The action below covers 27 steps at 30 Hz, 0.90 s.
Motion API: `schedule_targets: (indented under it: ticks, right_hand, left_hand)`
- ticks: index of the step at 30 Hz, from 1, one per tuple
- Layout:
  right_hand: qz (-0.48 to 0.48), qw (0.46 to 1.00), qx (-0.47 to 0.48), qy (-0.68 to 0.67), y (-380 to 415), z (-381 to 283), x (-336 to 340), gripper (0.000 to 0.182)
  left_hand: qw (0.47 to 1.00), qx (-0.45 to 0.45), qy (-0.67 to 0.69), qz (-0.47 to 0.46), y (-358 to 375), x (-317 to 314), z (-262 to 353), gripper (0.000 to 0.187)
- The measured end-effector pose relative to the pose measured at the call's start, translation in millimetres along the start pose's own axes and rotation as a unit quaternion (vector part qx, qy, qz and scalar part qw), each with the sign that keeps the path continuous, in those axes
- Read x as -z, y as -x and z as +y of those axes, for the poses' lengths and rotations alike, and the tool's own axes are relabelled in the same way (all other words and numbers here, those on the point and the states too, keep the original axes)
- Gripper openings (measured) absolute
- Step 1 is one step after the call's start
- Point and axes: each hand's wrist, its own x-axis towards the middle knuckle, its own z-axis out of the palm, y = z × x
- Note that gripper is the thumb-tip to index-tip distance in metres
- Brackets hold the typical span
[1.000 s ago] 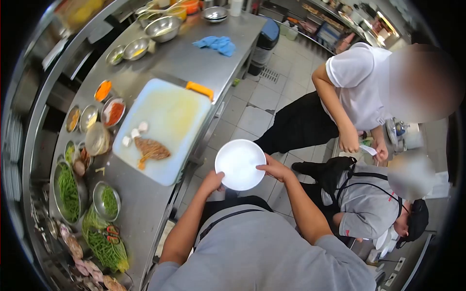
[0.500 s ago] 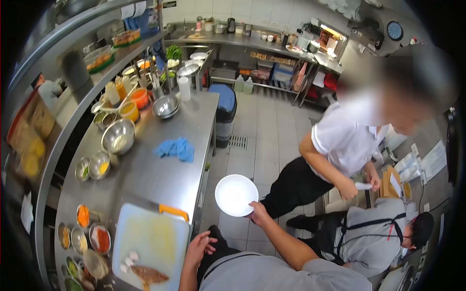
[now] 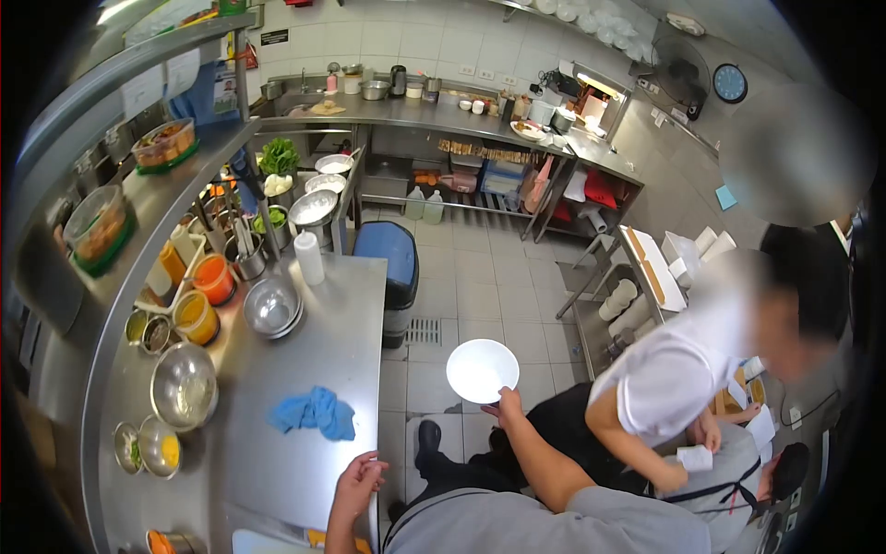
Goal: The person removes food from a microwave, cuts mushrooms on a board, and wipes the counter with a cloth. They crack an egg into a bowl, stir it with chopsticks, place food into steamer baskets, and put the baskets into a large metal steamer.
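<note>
Over the floor point(image 3: 466, 258), gripping the bowl point(image 3: 483, 369) by its edge with the right hand point(image 3: 505, 407); by the table point(image 3: 328, 319), near the blue rag point(image 3: 314, 413), holding the left hand point(image 3: 355, 482) loosely open.

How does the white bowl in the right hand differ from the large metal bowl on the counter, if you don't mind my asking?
The white bowl is held up by the right hand; the large metal bowl rests on the counter. The white bowl looks empty, while the large metal bowl has something pale inside. Both are round and open-topped.
</note>
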Motion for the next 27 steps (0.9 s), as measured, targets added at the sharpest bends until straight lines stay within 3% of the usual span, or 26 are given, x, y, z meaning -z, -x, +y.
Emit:
schedule_targets:
  ticks: [6,12,14,16,18,20,21,23,27]
  right_hand:
    - [0.173,0.984,0.011,0.033,-183,-40,-7,0.056]
    - [0.193,0.979,-0.011,0.056,-308,-159,-40,0.054]
    - [0.074,0.994,0.002,0.077,-338,-194,-61,0.058]
    - [0.019,0.999,-0.013,0.035,-362,-215,-88,0.057]
    - [-0.072,0.997,-0.023,0.008,-370,-242,-113,0.055]
    - [-0.149,0.988,-0.046,0.018,-391,-262,-126,0.055]
    - [-0.139,0.989,-0.047,0.008,-406,-274,-133,0.055]
    - [-0.241,0.963,0.053,0.106,-448,-298,-136,0.059]
    - [-0.209,0.970,0.093,0.082,-562,-346,-139,0.062]
  left_hand:
    - [0.997,0.032,0.025,-0.072,-162,-70,16,0.040]
    - [0.998,0.024,0.011,-0.054,-340,-126,102,0.035]
    - [0.997,0.038,0.001,-0.062,-399,-140,122,0.040]
    - [0.996,0.053,0.004,-0.072,-464,-167,137,0.045]
    - [0.994,0.087,0.063,-0.026,-524,-191,147,0.059]
    - [0.988,0.108,0.101,-0.050,-586,-211,154,0.066]
    - [0.985,0.108,0.120,-0.065,-614,-223,161,0.067]
    - [0.981,0.087,0.133,-0.110,-678,-246,165,0.067]
    - [0.979,0.120,0.131,-0.099,-819,-286,161,0.064]
